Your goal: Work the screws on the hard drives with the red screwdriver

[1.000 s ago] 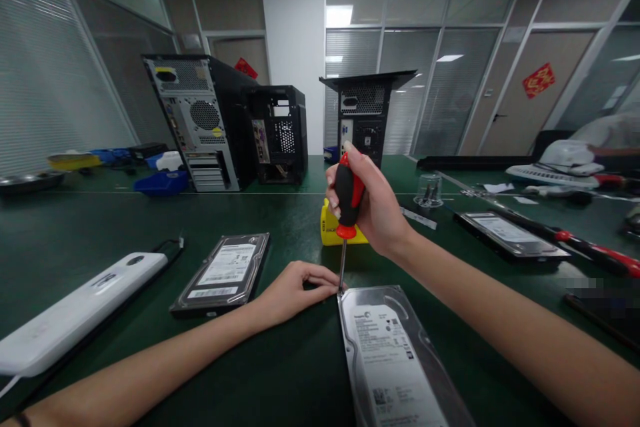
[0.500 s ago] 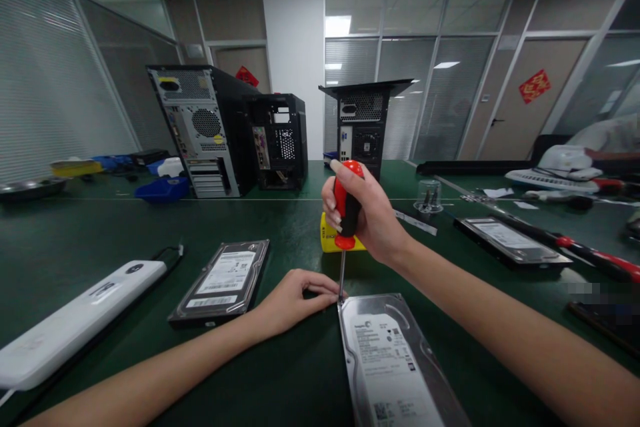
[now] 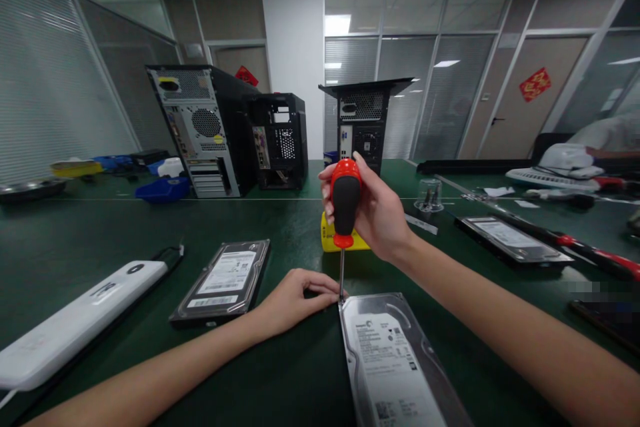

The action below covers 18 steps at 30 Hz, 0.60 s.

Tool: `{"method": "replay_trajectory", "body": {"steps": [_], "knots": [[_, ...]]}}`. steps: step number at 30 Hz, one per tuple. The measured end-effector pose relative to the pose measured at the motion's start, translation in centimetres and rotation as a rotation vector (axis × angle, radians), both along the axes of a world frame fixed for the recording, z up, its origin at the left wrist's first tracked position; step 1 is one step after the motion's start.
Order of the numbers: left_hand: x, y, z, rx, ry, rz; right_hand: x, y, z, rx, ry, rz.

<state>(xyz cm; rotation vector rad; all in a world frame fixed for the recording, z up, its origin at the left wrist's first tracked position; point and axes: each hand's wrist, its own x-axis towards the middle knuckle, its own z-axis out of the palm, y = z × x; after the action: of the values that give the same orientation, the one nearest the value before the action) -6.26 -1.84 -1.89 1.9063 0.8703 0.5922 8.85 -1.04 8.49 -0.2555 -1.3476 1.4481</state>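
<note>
My right hand (image 3: 373,210) is closed around the red and black handle of a screwdriver (image 3: 346,203), which stands nearly upright. Its metal shaft runs down to the top left corner of a silver hard drive (image 3: 387,353) lying label up on the table. At that corner the fingertips of my left hand (image 3: 295,297) are pinched together, touching or very near the screwdriver's tip. What they pinch, if anything, is too small to make out. A second hard drive (image 3: 225,280) lies left of my left hand. Behind the screwdriver sits a yellow block (image 3: 330,237), partly hidden by my right hand.
A white power strip (image 3: 85,323) lies at left. Computer cases (image 3: 200,127) stand at the back, one (image 3: 363,127) behind my right hand. At right are a clear cup (image 3: 429,195), a third hard drive (image 3: 510,240) and a red and black tool (image 3: 595,257).
My right hand has turned and its fingers have shifted on the screwdriver handle, so more of the black grip shows. My left hand and the hard drive have stayed in place.
</note>
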Motion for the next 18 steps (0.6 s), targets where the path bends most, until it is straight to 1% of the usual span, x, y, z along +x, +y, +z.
{"method": "replay_trajectory", "body": {"steps": [4, 9, 11, 18], "knots": [[0.0, 0.0, 0.1, 0.004, -0.005, 0.007, -0.2, -0.1, 0.0, 0.012, 0.039, 0.023], [0.1, -0.1, 0.2, -0.006, -0.002, 0.008, -0.7, -0.8, 0.0, 0.040, -0.034, -0.079], [0.1, -0.1, 0.2, -0.006, 0.000, 0.009, -0.8, -1.0, 0.1, 0.049, -0.032, -0.096], [0.2, -0.1, 0.2, -0.017, -0.002, 0.004, -0.7, -0.6, -0.1, 0.022, 0.008, -0.063]]}}
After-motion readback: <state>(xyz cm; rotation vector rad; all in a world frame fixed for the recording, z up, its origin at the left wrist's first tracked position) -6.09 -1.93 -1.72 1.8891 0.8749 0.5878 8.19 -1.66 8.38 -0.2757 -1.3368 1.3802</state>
